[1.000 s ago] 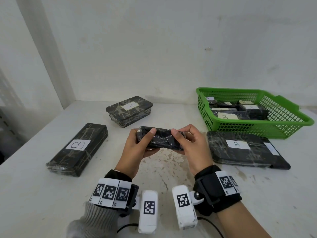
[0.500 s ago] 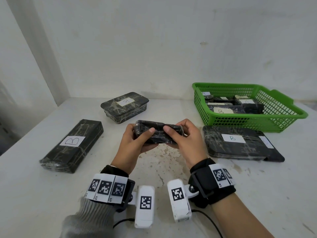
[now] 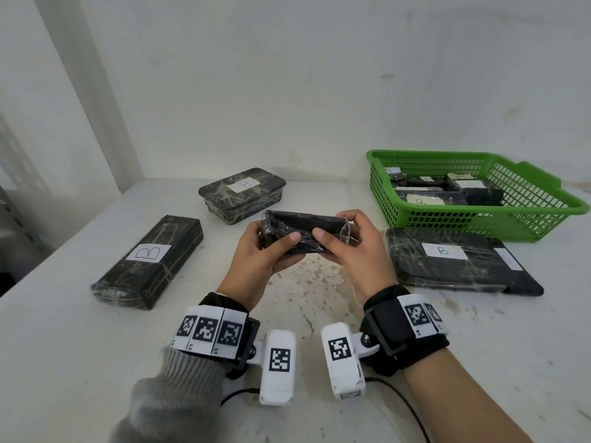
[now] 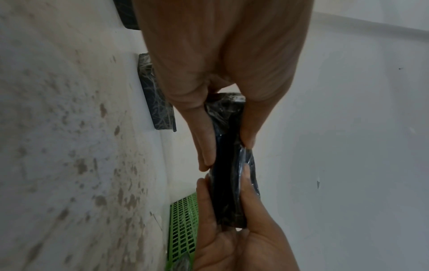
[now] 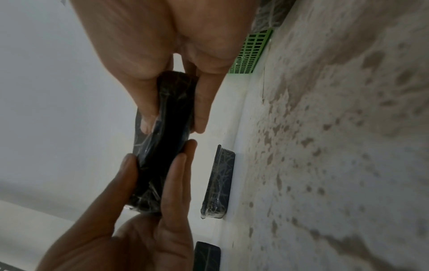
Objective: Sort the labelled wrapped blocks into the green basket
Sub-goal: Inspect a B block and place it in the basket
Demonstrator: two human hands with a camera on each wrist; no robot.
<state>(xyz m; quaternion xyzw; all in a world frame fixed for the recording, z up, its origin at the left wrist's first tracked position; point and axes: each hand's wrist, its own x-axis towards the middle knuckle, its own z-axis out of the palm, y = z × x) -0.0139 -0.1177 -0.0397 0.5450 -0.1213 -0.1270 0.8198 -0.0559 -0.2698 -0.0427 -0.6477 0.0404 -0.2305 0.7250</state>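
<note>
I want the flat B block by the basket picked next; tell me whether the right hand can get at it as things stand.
Probably not right away: the right hand and left hand both grip the small wrapped block. The path itself looks free: the flat B block lies uncovered just beside that hand, in front of the green basket.

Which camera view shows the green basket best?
The head view: the whole green basket shows, with labelled wrapped blocks inside. The left wrist view shows only part of its mesh wall; the right wrist view shows one small corner.
</note>
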